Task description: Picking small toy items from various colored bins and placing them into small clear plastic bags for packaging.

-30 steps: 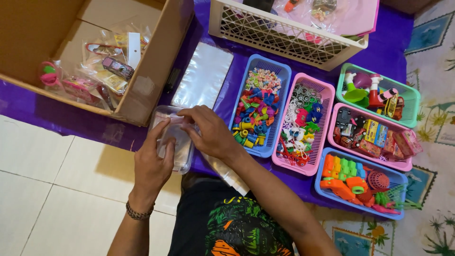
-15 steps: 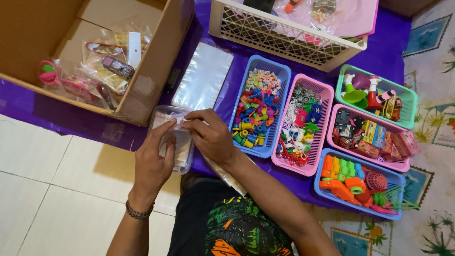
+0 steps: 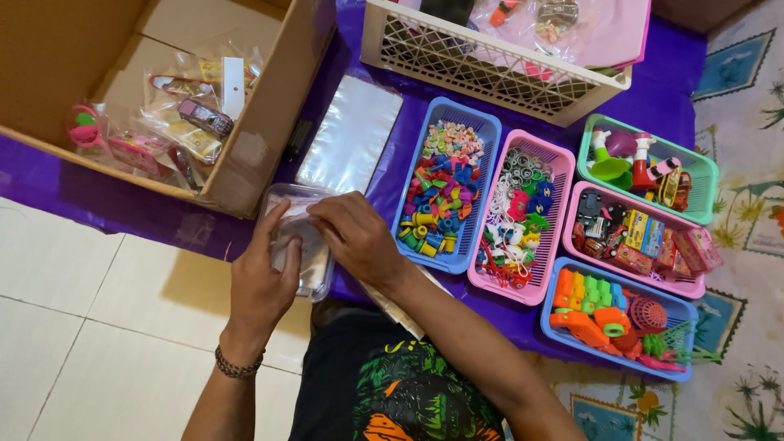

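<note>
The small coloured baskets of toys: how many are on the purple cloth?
5: a blue basket by the right hand, a pink basket beside it, then a green basket, a second pink basket and a second blue basket stacked rightwards.

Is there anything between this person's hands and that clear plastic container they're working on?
Nothing visible does. The left hand and right hand both rest directly on the clear plastic container at the edge of the purple table cover. The cardboard box stands just beyond it, the blue basket to its right.
</note>
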